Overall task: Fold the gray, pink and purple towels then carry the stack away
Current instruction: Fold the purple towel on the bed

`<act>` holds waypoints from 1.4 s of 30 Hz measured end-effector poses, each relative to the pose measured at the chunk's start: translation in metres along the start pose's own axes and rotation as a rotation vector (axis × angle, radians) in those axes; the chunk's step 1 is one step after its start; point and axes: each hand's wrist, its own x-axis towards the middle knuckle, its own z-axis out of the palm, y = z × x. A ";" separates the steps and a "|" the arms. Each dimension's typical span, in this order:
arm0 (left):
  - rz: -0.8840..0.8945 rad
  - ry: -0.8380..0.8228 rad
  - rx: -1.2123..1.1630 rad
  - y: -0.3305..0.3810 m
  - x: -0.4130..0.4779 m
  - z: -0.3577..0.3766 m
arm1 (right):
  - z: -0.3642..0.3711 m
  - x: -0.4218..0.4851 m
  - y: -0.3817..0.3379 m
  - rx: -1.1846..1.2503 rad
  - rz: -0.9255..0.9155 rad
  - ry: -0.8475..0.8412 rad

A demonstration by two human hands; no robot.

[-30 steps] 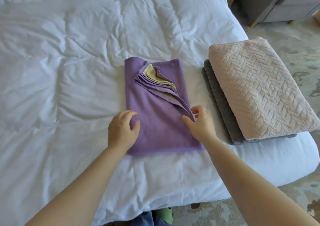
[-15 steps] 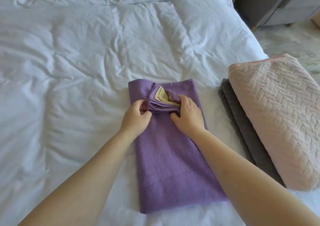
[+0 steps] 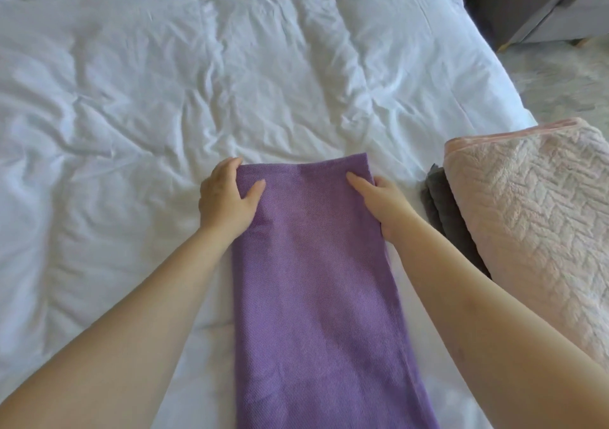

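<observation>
The purple towel [image 3: 316, 290] lies as a long folded strip on the white bed, running from mid-frame to the bottom edge. My left hand [image 3: 227, 198] grips its far left corner, fingers curled over the edge and thumb on top. My right hand [image 3: 379, 198] holds the far right corner, thumb on top and fingers hidden at the towel's side. To the right, the folded pink towel [image 3: 540, 224] rests on the folded gray towel [image 3: 445, 211], of which only a dark edge shows.
A rumpled white duvet [image 3: 197, 82] covers the bed. The bed's right edge runs past the stacked towels. Beyond it are pale patterned floor [image 3: 560, 76] and a gray upholstered seat [image 3: 520, 3] at the top right.
The loose layered flap with the yellowish inside is gone from view; the towel's top is smooth. Both hands moved from the bunched layers out to the far corners.
</observation>
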 end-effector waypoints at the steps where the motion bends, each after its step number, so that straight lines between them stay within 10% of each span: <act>1: -0.018 -0.036 0.010 0.000 0.007 0.001 | -0.002 0.005 -0.001 0.011 -0.040 0.023; 11: 0.425 -0.005 0.505 0.013 -0.046 0.034 | 0.002 0.002 0.019 -0.803 -0.644 0.417; 17: 0.298 -0.124 0.609 -0.003 -0.074 0.053 | 0.015 -0.025 0.079 -1.340 -0.631 0.088; 29: 0.419 -0.211 0.528 -0.031 -0.181 0.026 | 0.007 -0.089 0.127 -1.329 -0.647 0.030; 42: -0.067 -0.157 -0.196 -0.042 -0.266 0.010 | -0.022 -0.164 0.181 -0.772 -0.377 0.234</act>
